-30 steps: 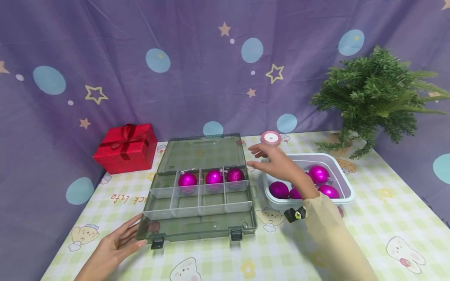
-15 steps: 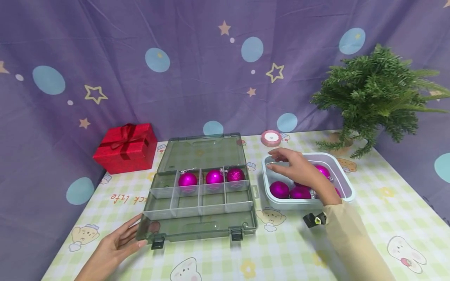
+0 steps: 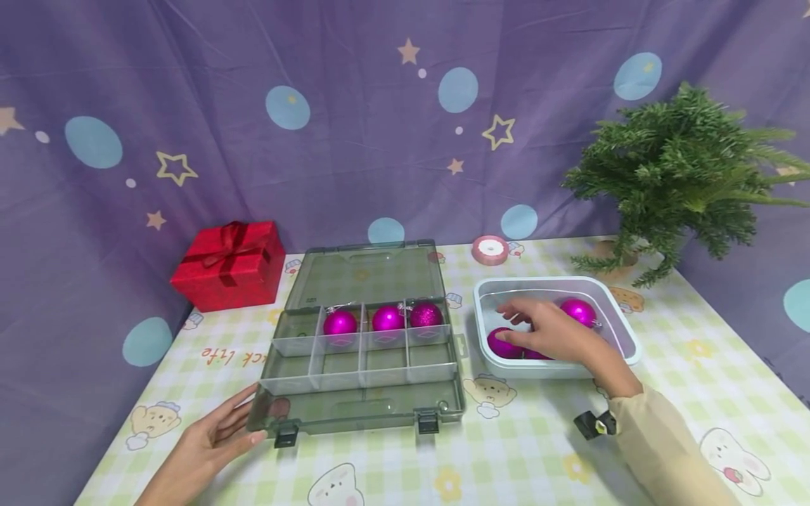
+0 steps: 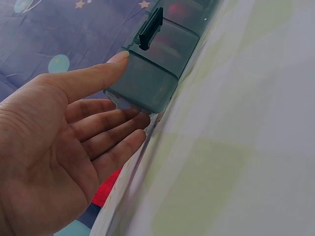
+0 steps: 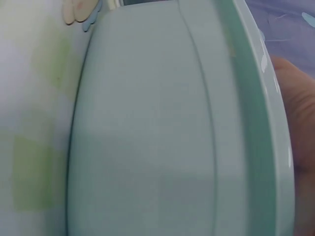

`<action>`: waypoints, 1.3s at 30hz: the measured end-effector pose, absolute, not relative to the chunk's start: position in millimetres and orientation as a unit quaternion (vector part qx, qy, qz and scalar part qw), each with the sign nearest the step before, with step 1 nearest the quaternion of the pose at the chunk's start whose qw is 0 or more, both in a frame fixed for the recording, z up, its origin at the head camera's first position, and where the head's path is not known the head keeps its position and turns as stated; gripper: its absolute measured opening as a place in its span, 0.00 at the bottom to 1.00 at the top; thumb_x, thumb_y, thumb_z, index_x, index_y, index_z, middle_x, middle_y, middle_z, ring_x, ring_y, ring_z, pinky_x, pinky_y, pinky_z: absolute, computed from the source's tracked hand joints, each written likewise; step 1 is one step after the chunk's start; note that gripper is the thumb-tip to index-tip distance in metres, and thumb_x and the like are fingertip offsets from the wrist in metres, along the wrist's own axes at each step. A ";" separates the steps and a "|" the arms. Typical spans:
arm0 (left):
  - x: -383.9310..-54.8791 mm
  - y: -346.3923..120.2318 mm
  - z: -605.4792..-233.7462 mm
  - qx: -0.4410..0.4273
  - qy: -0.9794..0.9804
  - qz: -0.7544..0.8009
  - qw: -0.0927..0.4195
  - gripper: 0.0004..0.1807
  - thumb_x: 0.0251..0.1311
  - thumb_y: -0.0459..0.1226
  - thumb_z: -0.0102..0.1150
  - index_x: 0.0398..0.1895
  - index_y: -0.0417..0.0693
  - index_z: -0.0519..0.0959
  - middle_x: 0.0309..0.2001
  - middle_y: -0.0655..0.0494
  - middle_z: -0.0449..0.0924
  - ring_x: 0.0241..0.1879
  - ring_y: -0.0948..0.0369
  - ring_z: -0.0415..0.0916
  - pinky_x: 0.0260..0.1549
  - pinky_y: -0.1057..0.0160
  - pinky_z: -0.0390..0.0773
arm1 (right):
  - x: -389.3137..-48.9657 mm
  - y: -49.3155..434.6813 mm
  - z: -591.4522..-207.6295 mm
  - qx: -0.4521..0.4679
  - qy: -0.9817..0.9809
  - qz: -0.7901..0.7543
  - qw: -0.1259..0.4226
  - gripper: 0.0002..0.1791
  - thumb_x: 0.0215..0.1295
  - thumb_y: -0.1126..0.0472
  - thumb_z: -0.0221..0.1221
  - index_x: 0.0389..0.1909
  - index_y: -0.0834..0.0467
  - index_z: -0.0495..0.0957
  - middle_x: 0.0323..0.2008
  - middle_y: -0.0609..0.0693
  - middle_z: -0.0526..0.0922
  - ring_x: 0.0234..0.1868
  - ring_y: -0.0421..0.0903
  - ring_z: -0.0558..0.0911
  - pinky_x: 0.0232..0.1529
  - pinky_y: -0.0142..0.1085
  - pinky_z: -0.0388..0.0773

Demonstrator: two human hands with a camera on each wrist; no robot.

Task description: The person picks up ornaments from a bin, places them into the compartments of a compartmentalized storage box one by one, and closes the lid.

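A smoky clear divider box (image 3: pixel 363 411) lies with its lid raised at the back. Three magenta Christmas baubles, one smooth (image 3: pixel 340 322), one shiny (image 3: pixel 387 318) and one glittery (image 3: pixel 425 315), sit in its back row. At the box's front left corner rests my left hand (image 3: pixel 205 443), thumb on the front edge and fingers nearly straight along the side. My right hand (image 3: pixel 553 334) is inside the pale blue tub (image 3: pixel 557 370), its fingers spread above a magenta bauble (image 3: pixel 503 346) with the thumb overlapping it. The tub wall hides most of this hand in the right wrist view.
A red gift box (image 3: pixel 230 270) with a bow stands at the back left. Behind the tub lies a pink ribbon spool (image 3: pixel 490 250). A small artificial fir tree (image 3: pixel 671 176) leans over the back right. Another bauble (image 3: pixel 578 313) shows in the tub.
My right hand has moved right from beside the divider box, then lowered into the tub among the baubles. The left hand has stayed at the box corner.
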State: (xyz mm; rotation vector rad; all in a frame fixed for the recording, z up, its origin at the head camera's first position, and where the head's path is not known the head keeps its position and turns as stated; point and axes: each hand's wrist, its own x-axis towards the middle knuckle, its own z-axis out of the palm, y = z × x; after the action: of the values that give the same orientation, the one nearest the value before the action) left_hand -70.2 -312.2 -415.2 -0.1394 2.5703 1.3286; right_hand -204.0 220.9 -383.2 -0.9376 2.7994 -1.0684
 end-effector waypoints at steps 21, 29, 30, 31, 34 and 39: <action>-73.3 -311.9 -415.6 -0.068 0.879 0.452 0.131 0.48 0.68 0.49 0.68 0.83 0.43 0.54 0.73 0.30 0.63 0.71 0.37 0.65 0.59 0.53 0.79 | -200.9 226.7 -383.3 -0.317 0.893 -0.311 0.077 0.19 0.67 0.61 0.69 0.54 0.65 0.81 0.45 0.53 0.87 0.45 0.50 0.87 0.49 0.48 0.85; -72.5 -311.9 -415.0 -0.063 0.879 0.455 0.130 0.47 0.68 0.48 0.68 0.83 0.43 0.54 0.74 0.31 0.63 0.71 0.38 0.65 0.59 0.54 0.79 | -201.7 225.4 -381.9 -0.316 0.894 -0.305 0.085 0.19 0.67 0.60 0.69 0.55 0.64 0.81 0.45 0.52 0.87 0.46 0.49 0.87 0.50 0.48 0.85; -72.5 -311.8 -415.0 -0.063 0.878 0.456 0.130 0.47 0.68 0.48 0.68 0.83 0.43 0.55 0.74 0.31 0.63 0.71 0.38 0.65 0.59 0.55 0.79 | -202.0 225.5 -382.0 -0.316 0.895 -0.305 0.084 0.19 0.67 0.60 0.69 0.55 0.64 0.81 0.45 0.52 0.87 0.45 0.49 0.87 0.50 0.48 0.85; -72.6 -311.8 -415.1 -0.063 0.878 0.457 0.130 0.47 0.69 0.48 0.68 0.83 0.43 0.54 0.74 0.31 0.62 0.71 0.38 0.65 0.59 0.55 0.79 | -202.3 225.7 -382.5 -0.315 0.895 -0.305 0.084 0.19 0.67 0.60 0.69 0.54 0.64 0.81 0.45 0.52 0.87 0.45 0.49 0.87 0.50 0.48 0.85; -72.7 -311.8 -415.2 -0.064 0.876 0.459 0.132 0.47 0.69 0.49 0.68 0.83 0.43 0.54 0.74 0.31 0.62 0.71 0.38 0.64 0.60 0.54 0.79 | -202.7 226.2 -383.7 -0.309 0.896 -0.308 0.083 0.19 0.67 0.60 0.69 0.54 0.64 0.81 0.43 0.50 0.87 0.45 0.48 0.86 0.49 0.48 0.85; -73.1 -312.0 -414.9 -0.065 0.877 0.458 0.132 0.48 0.69 0.49 0.68 0.83 0.42 0.54 0.74 0.31 0.62 0.71 0.38 0.64 0.60 0.54 0.79 | -202.0 227.4 -382.6 -0.299 0.900 -0.312 0.067 0.20 0.66 0.59 0.70 0.55 0.65 0.81 0.42 0.50 0.87 0.45 0.48 0.86 0.48 0.48 0.85</action>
State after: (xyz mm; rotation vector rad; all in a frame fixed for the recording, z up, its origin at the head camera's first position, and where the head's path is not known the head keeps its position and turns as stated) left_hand -73.1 -312.0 -414.9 -0.1880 2.5439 1.3291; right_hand -202.0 227.4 -382.6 -0.9010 2.7115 -0.9390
